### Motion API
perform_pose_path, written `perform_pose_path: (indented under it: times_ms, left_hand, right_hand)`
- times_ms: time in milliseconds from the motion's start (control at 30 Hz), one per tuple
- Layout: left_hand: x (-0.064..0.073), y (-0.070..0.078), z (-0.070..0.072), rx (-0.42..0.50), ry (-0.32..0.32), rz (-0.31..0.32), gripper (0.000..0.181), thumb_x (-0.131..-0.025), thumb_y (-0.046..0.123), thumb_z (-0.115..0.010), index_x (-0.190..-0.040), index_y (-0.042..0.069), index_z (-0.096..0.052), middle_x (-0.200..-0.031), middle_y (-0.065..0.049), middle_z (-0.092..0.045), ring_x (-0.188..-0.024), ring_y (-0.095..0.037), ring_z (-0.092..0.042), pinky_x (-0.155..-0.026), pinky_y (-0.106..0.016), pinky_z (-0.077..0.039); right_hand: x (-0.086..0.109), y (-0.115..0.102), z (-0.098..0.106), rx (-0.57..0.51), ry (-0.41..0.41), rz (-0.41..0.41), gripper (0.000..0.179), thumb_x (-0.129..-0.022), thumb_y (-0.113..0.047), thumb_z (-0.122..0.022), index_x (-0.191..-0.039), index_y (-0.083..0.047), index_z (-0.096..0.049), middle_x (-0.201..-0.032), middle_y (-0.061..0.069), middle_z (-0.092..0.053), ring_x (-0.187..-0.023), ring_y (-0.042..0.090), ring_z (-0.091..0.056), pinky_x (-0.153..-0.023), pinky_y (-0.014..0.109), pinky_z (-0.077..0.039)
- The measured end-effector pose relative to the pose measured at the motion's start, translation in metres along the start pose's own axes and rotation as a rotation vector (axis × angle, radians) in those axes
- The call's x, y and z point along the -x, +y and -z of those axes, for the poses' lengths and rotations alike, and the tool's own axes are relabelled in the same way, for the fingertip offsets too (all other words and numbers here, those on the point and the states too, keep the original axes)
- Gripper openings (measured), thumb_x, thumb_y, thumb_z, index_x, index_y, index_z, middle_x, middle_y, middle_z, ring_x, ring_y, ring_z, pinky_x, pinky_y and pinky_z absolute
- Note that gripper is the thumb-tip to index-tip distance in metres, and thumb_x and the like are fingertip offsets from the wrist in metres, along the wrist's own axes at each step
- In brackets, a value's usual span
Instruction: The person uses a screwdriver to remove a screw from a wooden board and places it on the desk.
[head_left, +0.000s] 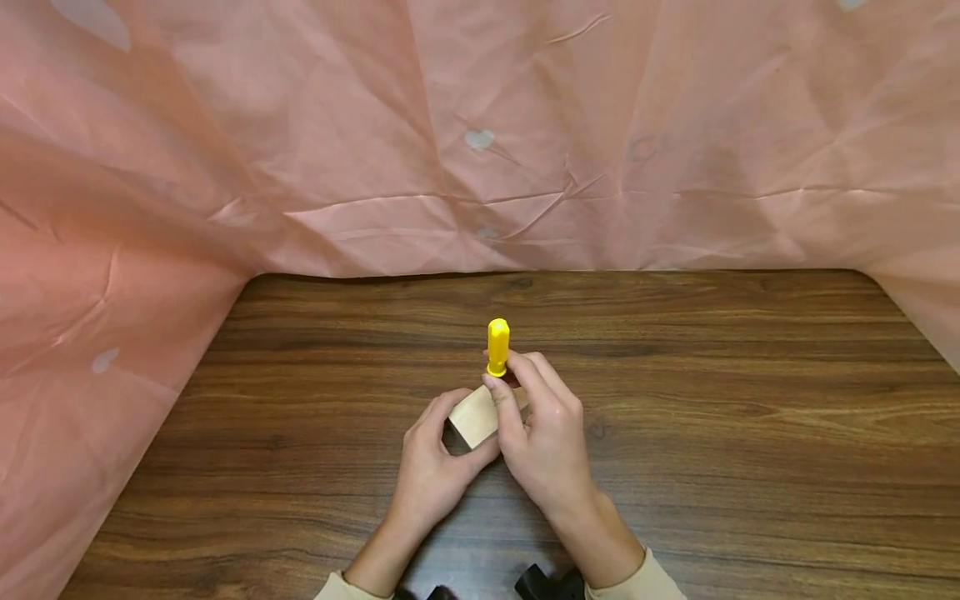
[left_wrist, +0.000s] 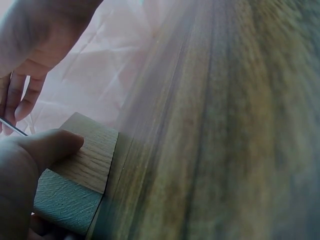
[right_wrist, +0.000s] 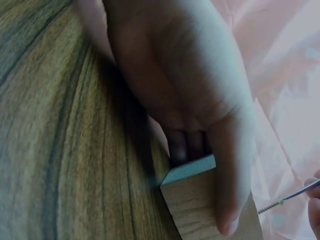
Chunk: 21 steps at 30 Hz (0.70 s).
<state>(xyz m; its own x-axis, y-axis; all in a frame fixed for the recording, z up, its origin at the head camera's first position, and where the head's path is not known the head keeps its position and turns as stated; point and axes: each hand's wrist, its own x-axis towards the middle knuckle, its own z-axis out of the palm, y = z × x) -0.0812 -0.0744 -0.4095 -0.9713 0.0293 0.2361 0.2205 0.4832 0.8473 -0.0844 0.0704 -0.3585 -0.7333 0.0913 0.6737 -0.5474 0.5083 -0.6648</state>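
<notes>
My left hand (head_left: 442, 458) grips a pale wooden block (head_left: 476, 417) low over the table, its thumb pressed along one side in the left wrist view. A screwdriver with a yellow handle (head_left: 498, 346) stands upright above the block. My right hand (head_left: 547, 425) pinches it just below the handle, with thumb and index finger. Seen from the right wrist, the metal shaft (right_wrist: 301, 190) meets a small screw (right_wrist: 272, 205), whose threaded tip is right at the block's face. The left hand's far fingers are partly hidden behind the block.
The brown wood-grain table (head_left: 750, 433) spreads out around both hands. A pink cloth (head_left: 480, 100) with pale hearts hangs along the table's back and sides. At the bottom edge, black objects (head_left: 536, 582) show between the forearms.
</notes>
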Motion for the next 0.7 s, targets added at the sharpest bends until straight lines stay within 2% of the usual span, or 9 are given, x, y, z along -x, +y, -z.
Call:
perform_pose_path:
  times_ms: [167,300,367,433,600,700]
  left_hand:
    - [-0.0005,0.0000,0.0002,-0.001,-0.002,-0.005,0.054,-0.078,0.024,-0.097,-0.126,0.019,-0.074,-0.117,0.001,-0.076,-0.101,-0.016,-0.068,-0.089,-0.034,-0.053]
    - [-0.0010,-0.0003,-0.0006,0.000,-0.001,-0.018,0.053,-0.079,0.023,-0.096,-0.126,0.019,-0.073,-0.119,0.000,-0.077,-0.103,-0.016,-0.069,-0.090,-0.035,-0.054]
    - [-0.0011,-0.0004,-0.0008,0.003,-0.003,-0.019,0.052,-0.079,0.023,-0.096,-0.126,0.018,-0.073,-0.119,0.000,-0.077,-0.104,-0.016,-0.069,-0.091,-0.035,-0.054]
    - [-0.0011,-0.0002,-0.0007,0.009,-0.005,-0.015,0.052,-0.079,0.023,-0.096,-0.126,0.019,-0.073,-0.119,0.001,-0.076,-0.103,-0.016,-0.069,-0.090,-0.035,-0.053]
    - [-0.0005,0.0001,-0.0003,0.016,-0.003,-0.001,0.053,-0.078,0.023,-0.097,-0.126,0.020,-0.074,-0.118,0.001,-0.076,-0.102,-0.016,-0.068,-0.090,-0.034,-0.052]
    - [-0.0002,-0.0002,-0.0003,0.011,0.000,0.002,0.053,-0.078,0.024,-0.097,-0.126,0.020,-0.074,-0.119,0.002,-0.077,-0.104,-0.016,-0.069,-0.091,-0.035,-0.053]
  right_hand:
    - [-0.0009,-0.0007,-0.0004,0.009,0.010,0.004,0.019,-0.096,-0.010,-0.079,-0.115,-0.006,-0.075,-0.103,0.005,-0.071,-0.094,0.020,-0.070,-0.067,0.030,-0.056]
    - [-0.0019,-0.0007,-0.0005,-0.007,0.024,0.010,0.018,-0.097,-0.013,-0.080,-0.114,-0.008,-0.077,-0.104,0.003,-0.072,-0.094,0.016,-0.071,-0.073,0.032,-0.059]
    - [-0.0025,-0.0007,-0.0009,-0.012,0.042,0.015,0.018,-0.096,-0.012,-0.081,-0.114,-0.008,-0.078,-0.101,0.004,-0.074,-0.092,0.015,-0.072,-0.071,0.031,-0.058]
    - [-0.0034,-0.0011,-0.0016,-0.015,0.062,0.006,0.021,-0.096,-0.013,-0.082,-0.116,-0.007,-0.077,-0.099,0.003,-0.077,-0.090,0.015,-0.074,-0.074,0.030,-0.059]
    - [-0.0038,-0.0022,-0.0025,-0.004,0.106,-0.029,0.021,-0.093,-0.015,-0.085,-0.109,-0.007,-0.074,-0.093,0.005,-0.080,-0.083,0.016,-0.075,-0.074,0.024,-0.058]
    - [-0.0025,-0.0023,-0.0035,-0.011,0.108,-0.041,0.018,-0.092,-0.014,-0.086,-0.104,-0.007,-0.075,-0.092,0.005,-0.080,-0.083,0.016,-0.074,-0.069,0.021,-0.056]
